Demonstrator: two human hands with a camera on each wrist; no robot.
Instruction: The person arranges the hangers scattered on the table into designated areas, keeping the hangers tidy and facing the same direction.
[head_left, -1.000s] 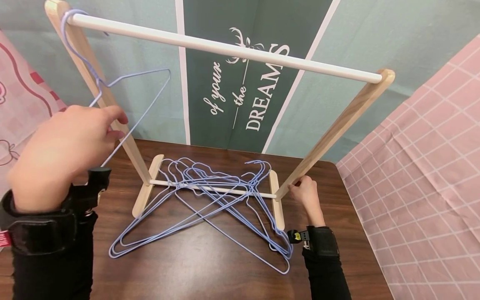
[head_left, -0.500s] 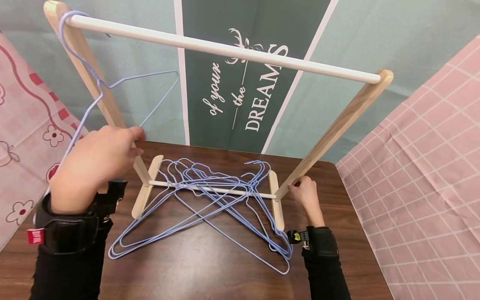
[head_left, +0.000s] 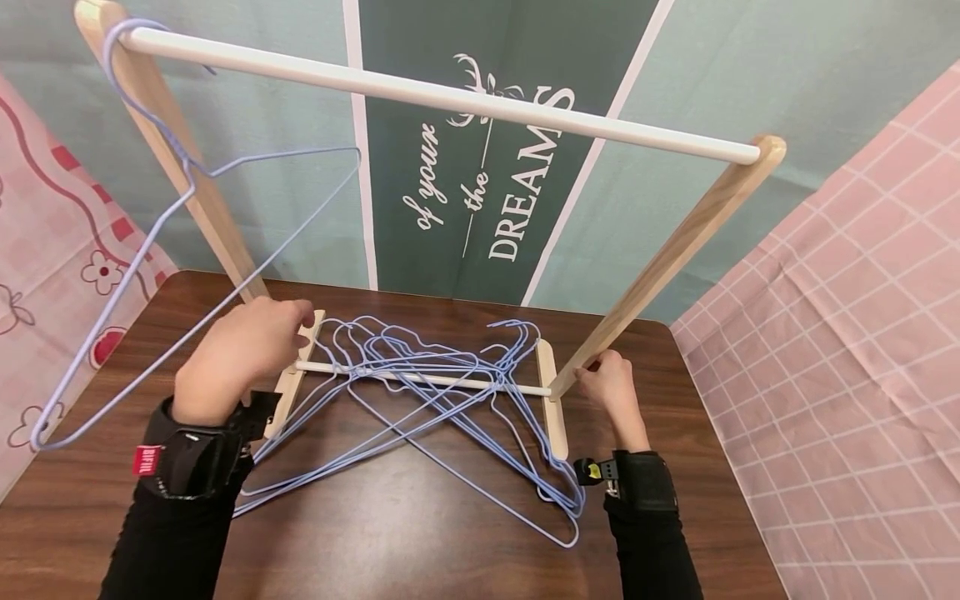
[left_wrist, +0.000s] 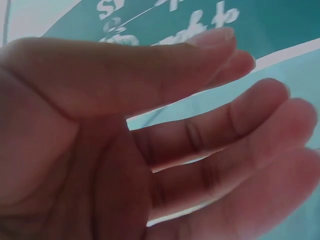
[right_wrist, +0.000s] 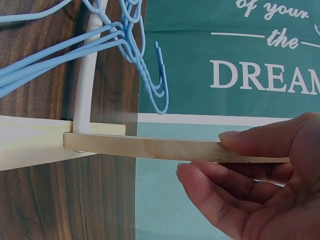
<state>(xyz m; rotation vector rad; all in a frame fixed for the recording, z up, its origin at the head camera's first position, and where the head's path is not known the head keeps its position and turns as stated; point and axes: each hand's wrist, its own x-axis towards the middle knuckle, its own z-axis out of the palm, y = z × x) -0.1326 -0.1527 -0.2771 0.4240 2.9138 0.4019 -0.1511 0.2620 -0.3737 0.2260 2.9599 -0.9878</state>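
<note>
One blue wire clothes hanger (head_left: 247,283) hangs by its hook at the left end of the rack's white top rail (head_left: 420,93). My left hand (head_left: 243,354) is in front of the rack's left post, below that hanger, fingers loosely bent and holding nothing; the left wrist view shows its bare palm. With thumb and fingers my right hand (head_left: 611,383) pinches the right wooden post (right_wrist: 165,147) low down, near its foot. Several more blue hangers (head_left: 442,408) lie tangled across the rack's white lower bar (head_left: 525,388), their hooks toward the back.
The wooden rack stands on a dark wood table (head_left: 390,550). Behind it hangs a green cloth (head_left: 465,208) with white lettering. Pink cloths flank both sides, a patterned one (head_left: 82,242) at left and a checked one (head_left: 840,333) at right.
My left hand has come off the hanging hanger and moved down and to the right. The hanger now hangs free from the rail. My right hand keeps its place on the post.
</note>
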